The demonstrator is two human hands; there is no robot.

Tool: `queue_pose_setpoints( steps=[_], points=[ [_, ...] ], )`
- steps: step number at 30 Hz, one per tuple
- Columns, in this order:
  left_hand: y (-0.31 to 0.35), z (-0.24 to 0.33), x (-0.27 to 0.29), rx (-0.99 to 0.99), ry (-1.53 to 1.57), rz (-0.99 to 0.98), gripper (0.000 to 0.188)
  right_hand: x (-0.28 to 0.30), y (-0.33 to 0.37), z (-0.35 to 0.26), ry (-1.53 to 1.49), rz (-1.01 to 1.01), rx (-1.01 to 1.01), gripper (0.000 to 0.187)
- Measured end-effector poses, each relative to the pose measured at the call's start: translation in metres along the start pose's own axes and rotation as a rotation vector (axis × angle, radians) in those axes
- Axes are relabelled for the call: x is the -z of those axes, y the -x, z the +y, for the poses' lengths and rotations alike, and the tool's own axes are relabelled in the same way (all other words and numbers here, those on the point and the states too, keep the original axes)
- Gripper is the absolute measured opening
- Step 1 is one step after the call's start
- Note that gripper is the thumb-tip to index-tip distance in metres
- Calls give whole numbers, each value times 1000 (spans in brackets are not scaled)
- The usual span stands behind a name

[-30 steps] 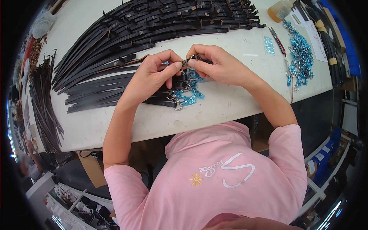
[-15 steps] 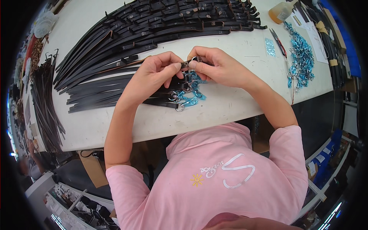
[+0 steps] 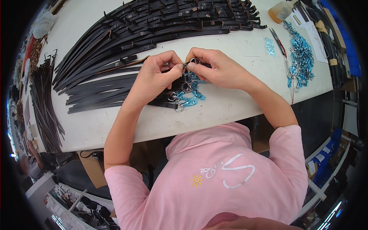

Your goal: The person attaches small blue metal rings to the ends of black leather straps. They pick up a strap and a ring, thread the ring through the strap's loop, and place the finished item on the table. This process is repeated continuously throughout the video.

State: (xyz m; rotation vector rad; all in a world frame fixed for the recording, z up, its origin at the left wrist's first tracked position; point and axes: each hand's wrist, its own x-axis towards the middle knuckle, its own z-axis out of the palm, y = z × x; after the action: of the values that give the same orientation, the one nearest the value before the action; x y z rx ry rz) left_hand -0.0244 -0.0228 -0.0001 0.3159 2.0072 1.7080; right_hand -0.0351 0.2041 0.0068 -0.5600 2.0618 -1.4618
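Pinching thumb to finger, left hand [image 3: 159, 72] and right hand [image 3: 217, 68] held the strap [image 3: 186, 66] crosswise between them, ring [image 3: 196, 58] nearer the right!

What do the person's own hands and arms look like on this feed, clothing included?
The left hand and right hand are both ungloved. The wrists look free of watches or bands. The forearms are uncovered; the loose pink short sleeves end around the elbows and show no print.

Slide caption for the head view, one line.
Left hand and right hand pinch a black strap with a metal ring over a white table; blue-wrapped hardware lies at right.
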Motion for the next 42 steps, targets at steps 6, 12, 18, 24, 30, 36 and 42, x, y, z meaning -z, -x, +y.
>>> queue_pose_setpoints(
  steps=[6, 12, 18, 24, 30, 36, 42],
  points=[
    [3, 13, 6, 61, 48, -56, 20, 0, -2, 5, -39, 1, 4, 14],
    [1, 10, 2, 55, 58, -37, 18, 2, -1, 1, 22, 11, 17, 15],
    [-6, -9, 0, -42, -46, 39, 13, -5, 0, -2, 70, 43, 13, 13],
    [3, 26, 13, 187, 66, -78, 13, -3, 2, -3, -46, 10, -23, 15],
    [3, 2, -6, -104, -146, 28, 19, -2, 1, -1, 3, 10, -17, 16],
    [1, -5, -9, -119, -104, 70, 15, -4, 5, -3, 22, -11, 12, 17],
    [15, 28, 1, -107, -312, 111, 19, 14, 6, -3, -92, -65, 14, 20]
  ],
)
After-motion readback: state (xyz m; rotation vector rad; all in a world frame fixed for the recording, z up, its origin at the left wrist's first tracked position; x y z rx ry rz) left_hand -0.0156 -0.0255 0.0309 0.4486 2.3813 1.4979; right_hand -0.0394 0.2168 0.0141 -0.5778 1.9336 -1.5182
